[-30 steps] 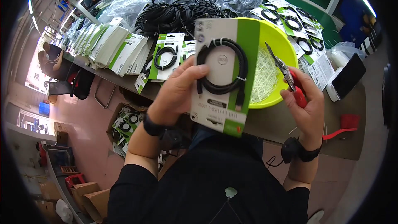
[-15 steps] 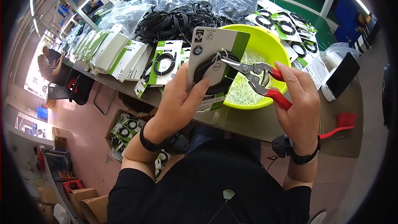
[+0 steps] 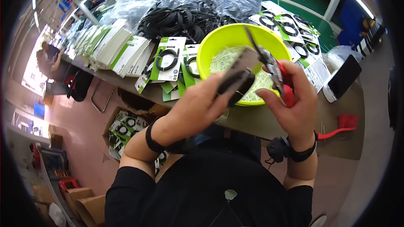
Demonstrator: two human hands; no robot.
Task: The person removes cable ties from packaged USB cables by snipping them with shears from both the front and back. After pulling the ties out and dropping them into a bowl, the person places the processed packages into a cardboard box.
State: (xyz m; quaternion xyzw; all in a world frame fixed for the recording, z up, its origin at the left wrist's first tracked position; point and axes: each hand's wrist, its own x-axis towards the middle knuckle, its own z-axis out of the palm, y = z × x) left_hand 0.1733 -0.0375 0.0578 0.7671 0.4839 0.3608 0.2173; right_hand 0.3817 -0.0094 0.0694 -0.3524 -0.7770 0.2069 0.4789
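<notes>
Change: since half a second ago we have tipped the cable card (image 3: pixel 235 77) from facing us to nearly edge-on, and the cutters (image 3: pixel 269 65) have come in against its upper end.
Table: we see its brown top (image 3: pixel 252 120) running from the far left corner to the near right edge, loaded along its whole length.
Bagged cable heap: clear bags of black coils (image 3: pixel 185 14) lie along the far edge.
Bowl: a yellow-green bowl (image 3: pixel 210 46) stands at the near edge, right behind our hands, with pale clippings in it.
Card stacks: white-and-green cards (image 3: pixel 109 46) stand in rows toward the far left corner; finished cards (image 3: pixel 168 59) lie just left of the bowl, more (image 3: pixel 290 27) to its right.
Left hand: our left hand (image 3: pixel 198 105) is closed round the lower end of the cable card, thumb and fingers gripping it above the near edge.
Right hand: our right hand (image 3: pixel 294 101) is wrapped round the red handles of the cutters; we cannot tell how far the blades are apart.
Phone: a dark phone (image 3: pixel 343 77) lies near the right edge.
Brush: a red brush (image 3: pixel 343 124) lies at the near right corner.
</notes>
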